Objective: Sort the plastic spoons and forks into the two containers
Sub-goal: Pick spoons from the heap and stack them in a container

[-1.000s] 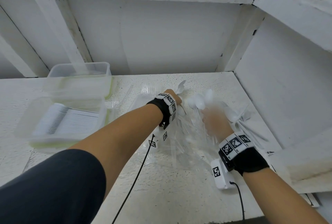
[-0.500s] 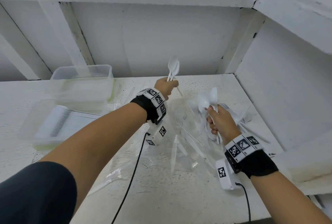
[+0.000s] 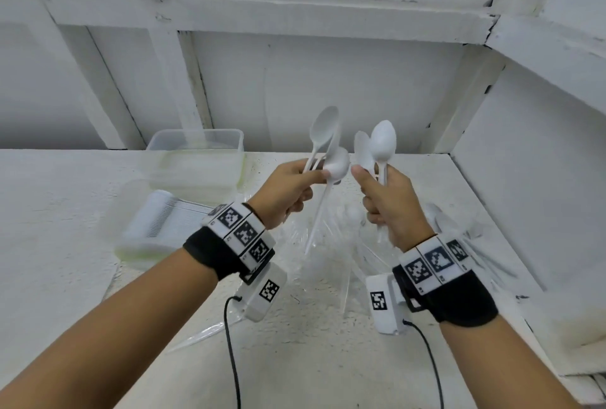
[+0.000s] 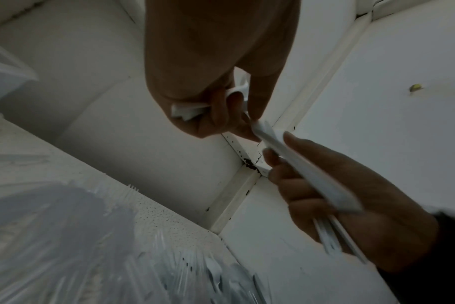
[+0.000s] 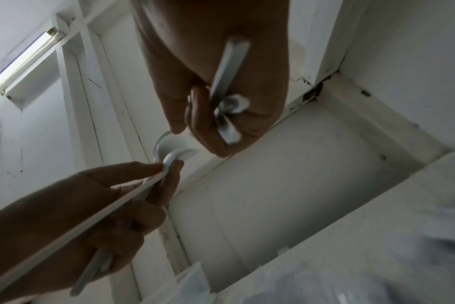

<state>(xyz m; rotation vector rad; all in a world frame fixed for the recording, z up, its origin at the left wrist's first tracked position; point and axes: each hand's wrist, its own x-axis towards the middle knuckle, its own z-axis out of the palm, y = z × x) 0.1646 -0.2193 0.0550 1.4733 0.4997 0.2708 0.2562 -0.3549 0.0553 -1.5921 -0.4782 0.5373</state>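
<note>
My left hand (image 3: 288,192) pinches a few white spoons (image 3: 323,133) by their handles; my right hand (image 3: 390,202) clasps another bunch of spoons (image 3: 382,146), bowls up, nearly touching. At ten o'clock sit two clear containers (image 3: 196,159), the nearer holding stacked forks (image 3: 164,218). Loose cutlery on plastic wrap (image 3: 328,261) lies beneath. Only the left wrist view shows handle ends (image 4: 187,111) jutting from my palm.

Raised above the table (image 3: 59,244), side by side near the middle: left hand (image 3: 285,192) gripping a bunch of spoons (image 3: 324,133), right hand (image 3: 390,202) gripping another bunch (image 3: 382,146), bowls upward, almost touching. Below and between the wrists, loose cutlery (image 3: 331,264) on clear wrapping. To the left, near container (image 3: 154,228) holding stacked forks; behind it, far container (image 3: 196,159) against the back wall.
</note>
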